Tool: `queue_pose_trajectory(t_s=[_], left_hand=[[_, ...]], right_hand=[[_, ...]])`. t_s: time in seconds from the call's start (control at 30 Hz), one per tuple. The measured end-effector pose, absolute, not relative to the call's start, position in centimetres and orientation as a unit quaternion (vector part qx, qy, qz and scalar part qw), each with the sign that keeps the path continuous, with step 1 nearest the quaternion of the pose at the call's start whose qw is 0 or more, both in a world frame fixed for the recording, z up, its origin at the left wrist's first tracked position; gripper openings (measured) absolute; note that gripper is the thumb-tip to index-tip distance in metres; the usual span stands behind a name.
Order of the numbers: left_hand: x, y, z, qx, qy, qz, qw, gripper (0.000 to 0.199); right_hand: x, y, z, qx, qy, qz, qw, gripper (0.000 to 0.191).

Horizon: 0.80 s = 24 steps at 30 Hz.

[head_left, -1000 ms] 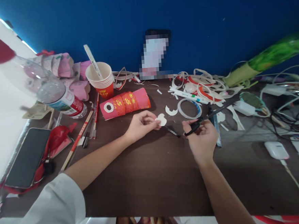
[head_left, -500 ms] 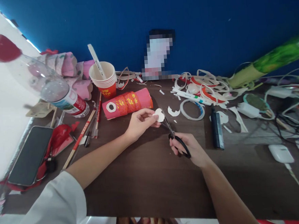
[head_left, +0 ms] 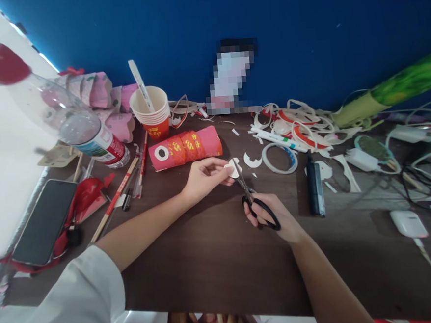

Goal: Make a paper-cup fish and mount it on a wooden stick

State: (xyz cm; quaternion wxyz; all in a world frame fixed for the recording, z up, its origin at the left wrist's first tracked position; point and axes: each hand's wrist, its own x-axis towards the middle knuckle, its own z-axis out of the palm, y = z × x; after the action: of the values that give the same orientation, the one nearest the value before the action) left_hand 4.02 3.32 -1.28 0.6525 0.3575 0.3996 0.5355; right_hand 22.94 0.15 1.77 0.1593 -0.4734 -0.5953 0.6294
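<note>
My left hand (head_left: 205, 178) pinches a small, roughly round piece of white paper (head_left: 234, 169) between thumb and fingers, above the middle of the table. Black-handled scissors (head_left: 264, 213) are in my right hand (head_left: 273, 215), with fingers in the loops. Their blades are spread and meet the paper's right side. Just behind my left hand lies a red and pink paper tube (head_left: 185, 148) with a white, black-ringed circle on its left end. A curved white scrap (head_left: 253, 161) rests right of the paper.
A tape roll (head_left: 279, 158) and a dark marker (head_left: 315, 189) lie to the right, before piled paper strips (head_left: 301, 126). Stacked cups (head_left: 151, 114), a bottle (head_left: 105, 144) and a phone (head_left: 44, 222) stand or lie left. A white case (head_left: 409, 223) sits far right.
The scissor blades have opened wider and now overlap the paper's edge. The scissor loops have spread apart. The whole view has shifted slightly.
</note>
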Motion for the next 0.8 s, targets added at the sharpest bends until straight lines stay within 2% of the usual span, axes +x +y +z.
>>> queue_pose_trajectory(t_s=[0.8], left_hand=[[4.22,3.06,-0.75,0.327,0.387,0.552,0.662,0.043]], right_hand=[[22.56,0.14,1.61,-0.48,-0.595,0.62,0.175,0.058]])
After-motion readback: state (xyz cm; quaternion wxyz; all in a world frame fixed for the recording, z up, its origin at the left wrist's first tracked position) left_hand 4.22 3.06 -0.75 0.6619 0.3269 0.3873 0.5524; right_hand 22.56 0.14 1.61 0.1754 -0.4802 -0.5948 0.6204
